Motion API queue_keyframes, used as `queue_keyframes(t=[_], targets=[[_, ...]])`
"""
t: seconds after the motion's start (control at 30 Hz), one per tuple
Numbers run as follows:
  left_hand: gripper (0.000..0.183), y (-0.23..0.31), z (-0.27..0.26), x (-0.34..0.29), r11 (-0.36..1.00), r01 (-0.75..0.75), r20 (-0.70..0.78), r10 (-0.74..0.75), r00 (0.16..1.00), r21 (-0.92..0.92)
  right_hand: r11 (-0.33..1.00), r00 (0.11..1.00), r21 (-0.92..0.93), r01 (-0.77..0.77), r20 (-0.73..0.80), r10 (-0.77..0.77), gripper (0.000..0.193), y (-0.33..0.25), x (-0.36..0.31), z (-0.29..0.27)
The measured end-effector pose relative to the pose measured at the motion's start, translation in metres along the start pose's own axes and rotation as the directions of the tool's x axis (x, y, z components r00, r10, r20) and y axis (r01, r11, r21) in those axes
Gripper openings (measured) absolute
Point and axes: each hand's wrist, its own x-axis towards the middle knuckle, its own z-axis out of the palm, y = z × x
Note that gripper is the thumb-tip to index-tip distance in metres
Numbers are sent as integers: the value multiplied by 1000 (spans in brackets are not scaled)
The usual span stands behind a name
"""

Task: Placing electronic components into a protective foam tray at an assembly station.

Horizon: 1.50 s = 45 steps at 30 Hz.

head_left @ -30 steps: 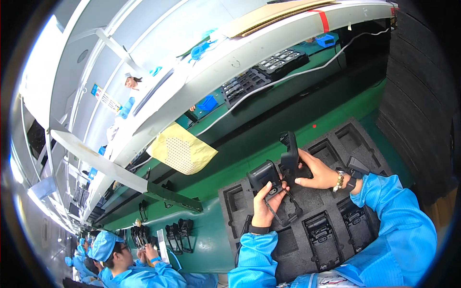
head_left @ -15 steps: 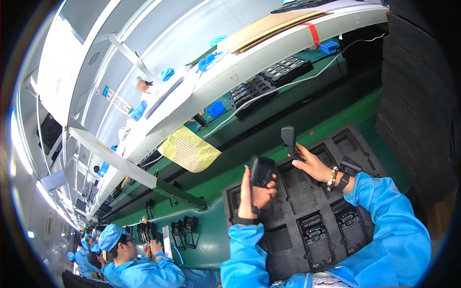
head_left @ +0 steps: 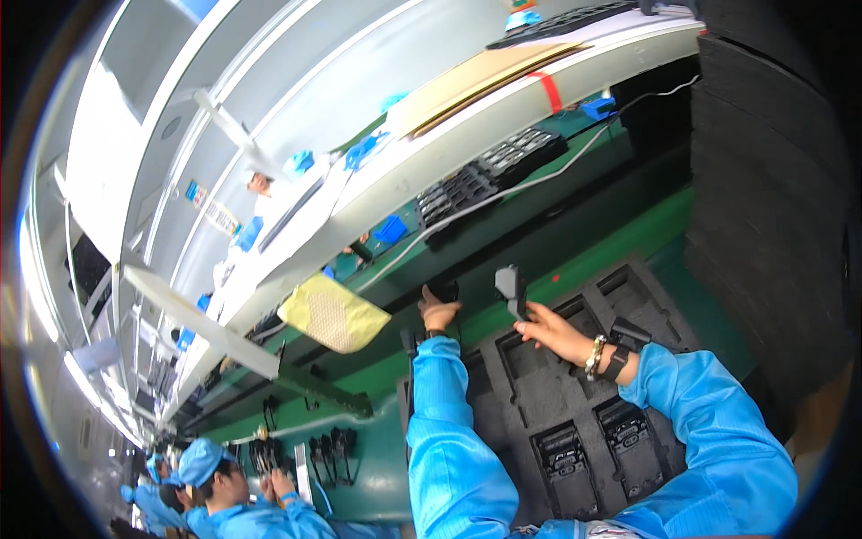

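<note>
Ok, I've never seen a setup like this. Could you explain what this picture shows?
There's no machine: someone in blue sleeves works bare-handed. A wide camera on the person's head looks down, so straight edges bend near the rim. On the green table lies a dark grey foam tray, with black devices sitting in two of its near compartments. The right hand holds a dark piece up near the tray's far edge. The left hand is stretched forward, beside a dark object; whether it is held I can't tell.
</note>
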Motion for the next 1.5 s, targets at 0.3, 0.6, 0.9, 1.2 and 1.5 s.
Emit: queue_keyframes(t=[0.3,0.6,0.9,1.2,1.5], targets=[[119,-34,13,14,983,30,123,-53,991,182,999,989,-7,31,144,-30,75,1,2,4],[70,-12,-10,-104,873,-460,77,453,888,163,984,983,139,-115,157,93,61,6,10,-3],[39,0,-16,-168,819,-544,-16,556,831,183,919,976,347,-185,176,130,65,-14,21,-27],[35,-4,-21,-166,818,-556,-1,562,827,146,991,966,-69,-113,-241,93,42,-25,115,-74],[34,17,-10,-170,795,-594,26,596,803,124,922,876,-248,-297,-456,159,31,48,181,-146]])
